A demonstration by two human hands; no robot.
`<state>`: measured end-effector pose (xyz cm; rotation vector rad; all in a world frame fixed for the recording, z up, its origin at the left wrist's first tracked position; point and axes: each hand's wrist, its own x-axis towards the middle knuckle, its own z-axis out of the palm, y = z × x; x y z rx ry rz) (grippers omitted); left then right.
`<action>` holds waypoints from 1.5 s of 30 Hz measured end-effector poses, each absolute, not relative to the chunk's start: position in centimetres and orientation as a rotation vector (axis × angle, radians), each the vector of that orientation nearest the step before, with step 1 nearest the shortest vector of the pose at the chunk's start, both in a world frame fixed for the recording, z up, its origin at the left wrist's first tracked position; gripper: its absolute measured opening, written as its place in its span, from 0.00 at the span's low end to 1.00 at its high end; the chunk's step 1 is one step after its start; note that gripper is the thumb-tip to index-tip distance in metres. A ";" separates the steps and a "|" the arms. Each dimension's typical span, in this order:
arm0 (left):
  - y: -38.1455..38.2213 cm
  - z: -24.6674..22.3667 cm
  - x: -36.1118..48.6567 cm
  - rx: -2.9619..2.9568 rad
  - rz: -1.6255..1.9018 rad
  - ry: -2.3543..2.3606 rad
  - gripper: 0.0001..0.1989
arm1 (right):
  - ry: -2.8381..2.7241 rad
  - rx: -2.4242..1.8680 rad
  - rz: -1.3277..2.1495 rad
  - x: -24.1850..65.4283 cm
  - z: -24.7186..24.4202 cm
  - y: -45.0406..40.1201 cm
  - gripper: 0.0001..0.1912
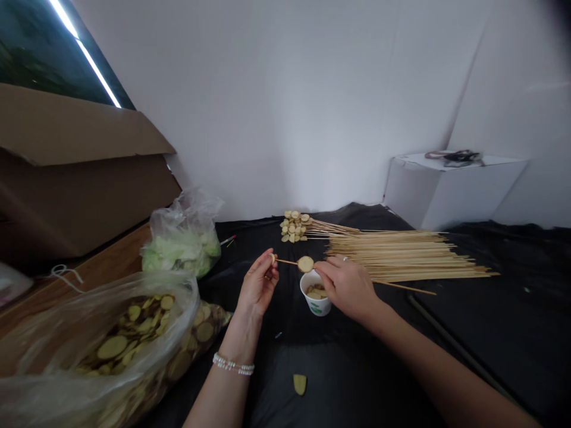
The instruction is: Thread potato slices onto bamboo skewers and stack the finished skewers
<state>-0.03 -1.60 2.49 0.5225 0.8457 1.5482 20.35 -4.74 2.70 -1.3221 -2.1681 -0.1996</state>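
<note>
Set the dial on the white paper cup (319, 307), and here we go: out at eight o'clock, an open bag of slices (193, 294); at ten, a bag of greens (178, 252). In to about ten, and the left hand (259, 282) has a small slice (273, 257) pinched in its fingertips, right at the front end of a skewer (286, 261)! Up between eleven and twelve, a cluster of sliced rounds (293, 227) on sticks; just past six, one loose slice (300, 384) lies alone. Near eleven, a larger slice (306, 264) rides on the skewer, and at one the right hand (352, 288) grips the stick close behind it. Out at two, a spread of bare sticks (401, 255).

My read: this is the threading step, the small slice going on at the tip. The next move calls for a steady right-hand pinch, the slice square to the point, and a gentle push with the left fingertips kept clear of the tip, lest the slice split
</note>
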 end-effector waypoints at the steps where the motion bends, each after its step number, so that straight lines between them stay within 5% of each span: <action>1: -1.6 2.5 0.0 0.527 1.549 0.850 0.12 | -2.170 -1.319 -0.207 20.3 2.7 -4.7 0.12; 32: -1.8 2.6 0.2 0.577 1.816 0.996 0.09 | -2.140 -1.313 -0.392 20.7 2.5 -4.4 0.10; 45: -1.6 3.0 0.2 0.241 1.499 0.712 0.09 | -2.152 -1.254 -0.328 20.2 2.6 -4.9 0.11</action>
